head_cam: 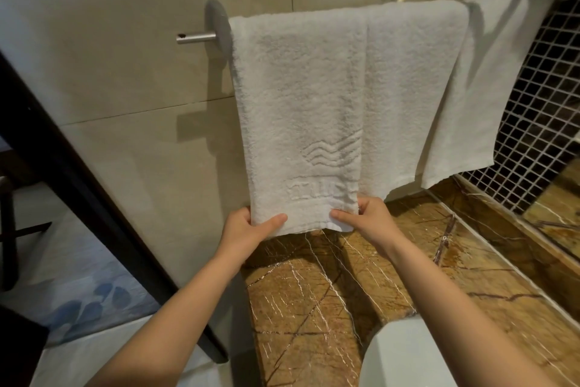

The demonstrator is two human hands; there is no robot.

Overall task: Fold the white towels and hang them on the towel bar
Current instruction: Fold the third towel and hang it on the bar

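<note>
Both forearms are bare to the edge of view, with no sleeves showing. The left hand (pixel 248 226) and right hand (pixel 370 220) wear no gloves, rings or watch.

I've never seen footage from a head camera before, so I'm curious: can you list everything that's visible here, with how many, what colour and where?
Terry towel: one, white, draped over the bar at centre, wave pattern woven in near its lower edge.
Smooth towel: one, white, hanging to its right, partly behind it.
Towel bar: one, silver, on the beige wall; only its left end and mount show.
Countertop: one, brown veined stone, below the towels.
Mosaic tiles: many, dark with white grout, right wall.
Basin rim: one, white, bottom centre.
Left hand: one, gripping the terry towel's lower left corner.
Right hand: one, gripping its lower right corner.
</note>
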